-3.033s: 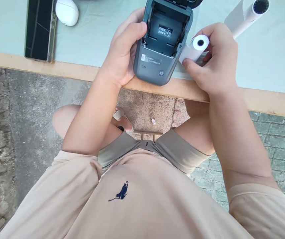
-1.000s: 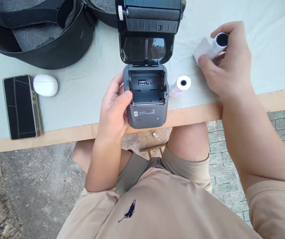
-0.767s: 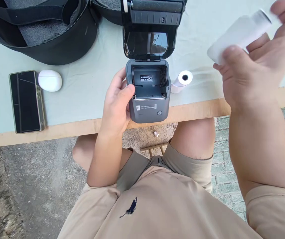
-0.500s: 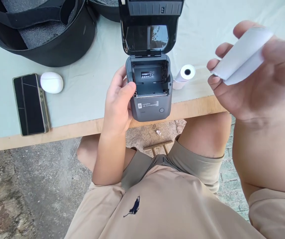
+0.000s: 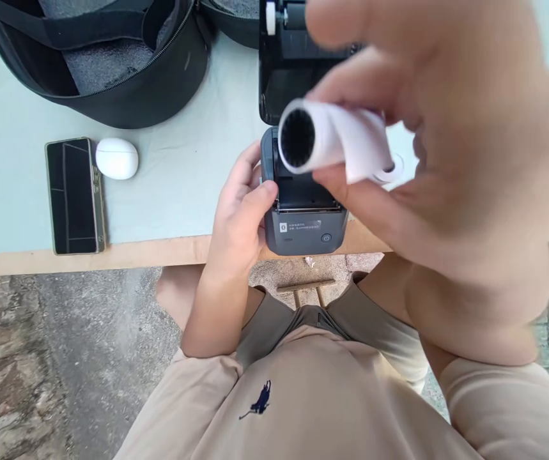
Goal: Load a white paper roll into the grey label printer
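A dark grey label printer stands at the table's near edge with its black lid swung up. My left hand grips its left side, thumb on the rim of the paper bay. My right hand, close to the camera and partly blurred, pinches a white paper roll between thumb and fingers. The roll's dark hollow core faces left and a loose flap of paper hangs from it. It hovers over the bay, hiding much of the bay and lid. Behind it, a second paper roll shows only in part.
A black phone and a white rounded case lie on the left of the cloth-covered table. Behind them sits an open black zip case with grey lining. The wooden table edge runs above my thighs.
My right hand has moved left from the right side, bringing the paper roll over the printer and turning its core end leftward. My left hand keeps its hold; the view has shifted slightly.
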`<state>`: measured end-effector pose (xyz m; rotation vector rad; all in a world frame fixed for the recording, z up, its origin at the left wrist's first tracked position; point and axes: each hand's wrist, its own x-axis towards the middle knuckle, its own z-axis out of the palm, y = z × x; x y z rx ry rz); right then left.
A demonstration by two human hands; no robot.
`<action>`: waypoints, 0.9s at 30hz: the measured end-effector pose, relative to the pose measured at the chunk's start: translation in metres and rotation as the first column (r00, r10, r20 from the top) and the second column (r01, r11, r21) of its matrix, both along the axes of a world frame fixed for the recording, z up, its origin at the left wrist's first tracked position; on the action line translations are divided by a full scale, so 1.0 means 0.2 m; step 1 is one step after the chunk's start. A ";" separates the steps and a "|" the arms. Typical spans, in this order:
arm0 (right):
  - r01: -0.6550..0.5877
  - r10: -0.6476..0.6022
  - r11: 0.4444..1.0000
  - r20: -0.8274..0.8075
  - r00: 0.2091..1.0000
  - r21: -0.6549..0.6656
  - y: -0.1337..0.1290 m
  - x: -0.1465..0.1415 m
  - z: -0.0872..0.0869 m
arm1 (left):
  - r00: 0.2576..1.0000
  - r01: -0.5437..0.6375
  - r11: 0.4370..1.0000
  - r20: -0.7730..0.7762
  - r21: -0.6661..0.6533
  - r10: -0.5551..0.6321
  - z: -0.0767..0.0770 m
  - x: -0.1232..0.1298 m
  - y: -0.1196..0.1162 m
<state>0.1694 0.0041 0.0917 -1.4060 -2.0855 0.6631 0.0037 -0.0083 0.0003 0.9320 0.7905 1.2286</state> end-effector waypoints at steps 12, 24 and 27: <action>-0.133 0.075 0.924 0.172 0.982 0.358 -0.06 -0.03 -0.14 | 0.994 0.019 1.000 -0.110 0.025 -0.016 0.04 -0.01 -0.01; 0.001 -0.073 0.956 0.235 0.969 0.293 -0.05 0.00 -0.13 | 0.998 0.020 0.998 -0.068 0.056 -0.016 0.00 -0.01 -0.01; -0.052 -0.044 0.946 0.285 0.957 0.320 -0.04 0.00 -0.13 | 0.998 0.034 0.996 -0.054 0.084 -0.029 -0.01 -0.01 -0.02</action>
